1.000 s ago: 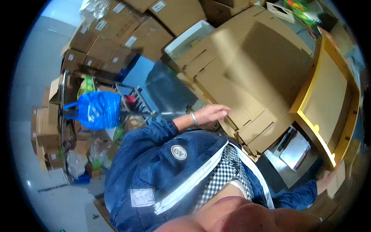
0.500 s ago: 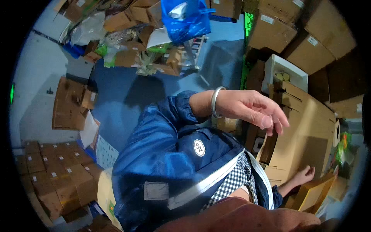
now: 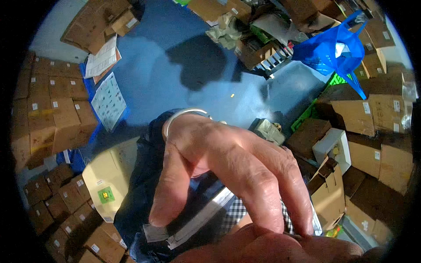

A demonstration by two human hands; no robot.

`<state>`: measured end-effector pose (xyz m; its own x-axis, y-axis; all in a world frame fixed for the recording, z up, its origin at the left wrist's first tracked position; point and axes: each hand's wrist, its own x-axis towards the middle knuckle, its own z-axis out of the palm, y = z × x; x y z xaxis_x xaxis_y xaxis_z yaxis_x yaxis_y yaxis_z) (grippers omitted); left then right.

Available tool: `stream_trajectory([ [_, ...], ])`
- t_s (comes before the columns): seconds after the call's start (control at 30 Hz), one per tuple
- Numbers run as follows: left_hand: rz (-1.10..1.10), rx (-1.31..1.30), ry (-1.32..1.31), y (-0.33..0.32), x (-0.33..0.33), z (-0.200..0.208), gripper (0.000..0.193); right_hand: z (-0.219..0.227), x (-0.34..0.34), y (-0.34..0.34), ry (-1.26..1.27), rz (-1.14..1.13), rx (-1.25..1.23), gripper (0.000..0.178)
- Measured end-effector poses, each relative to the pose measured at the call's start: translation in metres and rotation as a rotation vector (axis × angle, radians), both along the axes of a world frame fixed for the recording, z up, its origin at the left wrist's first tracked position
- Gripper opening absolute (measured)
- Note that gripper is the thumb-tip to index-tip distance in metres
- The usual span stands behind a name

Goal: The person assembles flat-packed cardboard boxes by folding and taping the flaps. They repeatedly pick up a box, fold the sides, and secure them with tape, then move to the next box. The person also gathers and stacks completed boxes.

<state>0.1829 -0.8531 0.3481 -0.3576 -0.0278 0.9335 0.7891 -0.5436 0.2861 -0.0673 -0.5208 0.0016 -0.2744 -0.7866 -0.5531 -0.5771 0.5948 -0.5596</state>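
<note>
My left hand is raised very close in the middle of the head view, its back showing. The thumb stands apart from the bent, spread fingers, and I see nothing in its grip. A silver bangle circles the wrist. Behind the hand are my dark blue jacket, its pale zip edge and a black-and-white checked shirt. The fingertips point down toward the lower edge, and what they touch there is not clear. My right hand is out of view.
Stacked cartons line the left, and more cartons stand at the right beside a white foam box. A blue bag sits at the upper right near loose packaging. Blue floor stretches ahead.
My left hand has come in from the right, closer to me, and now looks much larger. The view has turned rightward, and my right hand has left it.
</note>
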Motion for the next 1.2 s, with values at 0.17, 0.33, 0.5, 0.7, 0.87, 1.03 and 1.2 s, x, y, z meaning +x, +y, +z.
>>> stream_trajectory([
  [0.17,0.032,0.059,-0.148,-0.039,0.016,-0.016,0.100,-0.101,-0.067,0.028,-0.551,-0.643,0.327,0.022],
  [0.33,0.208,0.015,-0.223,-0.092,0.022,-0.002,0.096,-0.127,-0.088,-0.065,-0.476,-0.777,0.451,0.028],
  [0.5,0.508,0.104,-0.731,-0.175,0.043,-0.010,0.048,-0.166,-0.121,-0.203,-0.713,-0.844,0.364,0.021],
  [0.7,0.990,0.895,-1.603,-0.262,0.115,-0.155,0.016,-0.157,-0.088,-0.459,-0.230,-0.012,-0.003,0.025],
  [0.87,1.033,1.203,-1.645,-0.297,0.127,-0.184,0.020,-0.101,-0.069,-0.606,-0.170,0.120,0.093,0.030],
  [1.03,1.085,1.213,-1.680,-0.381,0.166,-0.255,0.034,-0.137,-0.080,-0.701,0.148,0.337,0.089,0.027],
  [1.2,1.031,1.245,-1.703,-0.494,0.188,-0.309,0.027,-0.137,-0.041,-0.773,-0.017,0.192,0.202,0.035],
])
